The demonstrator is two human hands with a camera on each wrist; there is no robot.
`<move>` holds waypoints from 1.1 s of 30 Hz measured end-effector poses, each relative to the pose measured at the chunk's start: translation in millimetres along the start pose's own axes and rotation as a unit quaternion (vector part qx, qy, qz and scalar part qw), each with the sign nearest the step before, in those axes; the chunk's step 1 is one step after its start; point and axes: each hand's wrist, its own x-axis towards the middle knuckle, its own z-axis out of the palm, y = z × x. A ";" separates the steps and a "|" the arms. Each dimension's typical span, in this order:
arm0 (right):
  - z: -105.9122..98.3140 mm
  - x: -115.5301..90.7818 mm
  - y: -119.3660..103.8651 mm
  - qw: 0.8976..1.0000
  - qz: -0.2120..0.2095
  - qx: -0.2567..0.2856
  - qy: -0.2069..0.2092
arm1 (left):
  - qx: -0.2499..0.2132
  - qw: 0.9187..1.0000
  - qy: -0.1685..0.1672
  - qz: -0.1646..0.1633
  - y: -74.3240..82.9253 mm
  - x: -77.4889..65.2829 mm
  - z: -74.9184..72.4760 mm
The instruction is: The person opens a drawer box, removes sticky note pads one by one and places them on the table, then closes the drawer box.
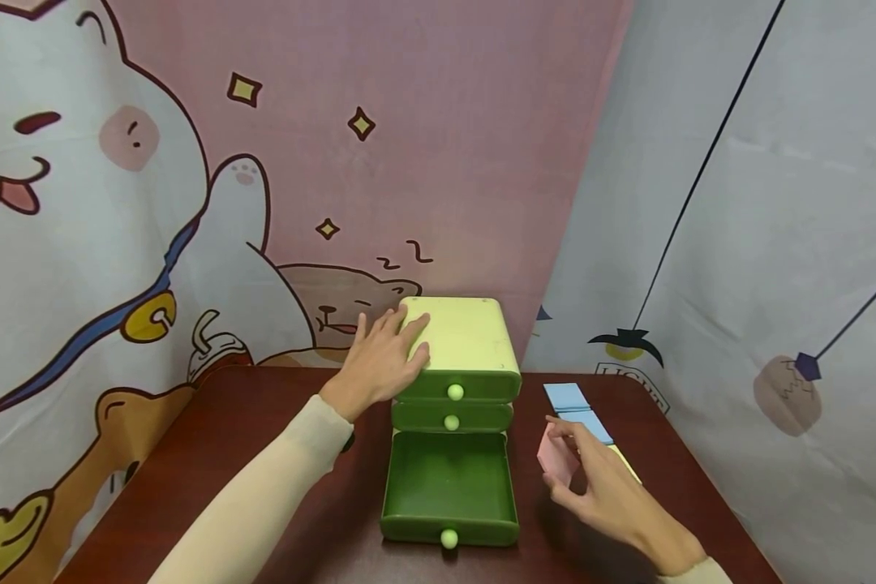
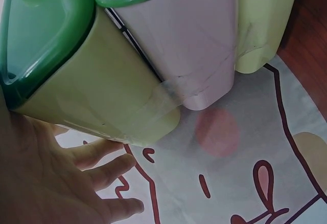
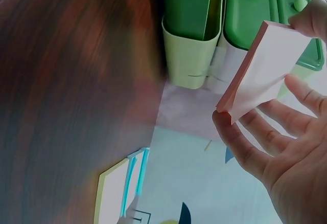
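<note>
A small drawer cabinet [image 1: 461,332] with a pale yellow top and green drawer fronts stands on the table. Its bottom drawer [image 1: 448,478] is pulled out, showing a bare green floor; the two drawers above are pushed in. My left hand [image 1: 380,361] rests on the left part of the cabinet's top, fingers spread and fairly straight. To the right of the open drawer, my right hand [image 1: 609,491] holds a pink sticky-note pad [image 3: 268,70] by its edges, between thumb and fingers. The pad is tilted and raised off the table.
Two blue note pads [image 1: 565,397] lie on the table right of the cabinet. A yellow note pad [image 3: 110,193] lies beside them, partly hidden by my right hand in the head view. A printed cloth [image 1: 482,162] hangs behind the dark red table [image 1: 263,414].
</note>
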 end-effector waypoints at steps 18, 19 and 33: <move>-15.1 -18.2 14.8 0.999 0.029 -0.019 0.001 | -0.002 1.000 0.000 0.000 -0.4 -1.1 0.3; -16.9 -19.5 15.9 0.999 0.038 -0.021 -0.001 | -0.002 1.000 0.000 0.000 -0.5 -1.0 0.3; -37.7 -40.9 40.5 0.969 0.207 -0.087 -0.106 | 0.000 1.000 -0.002 -0.001 0.5 -1.4 -0.4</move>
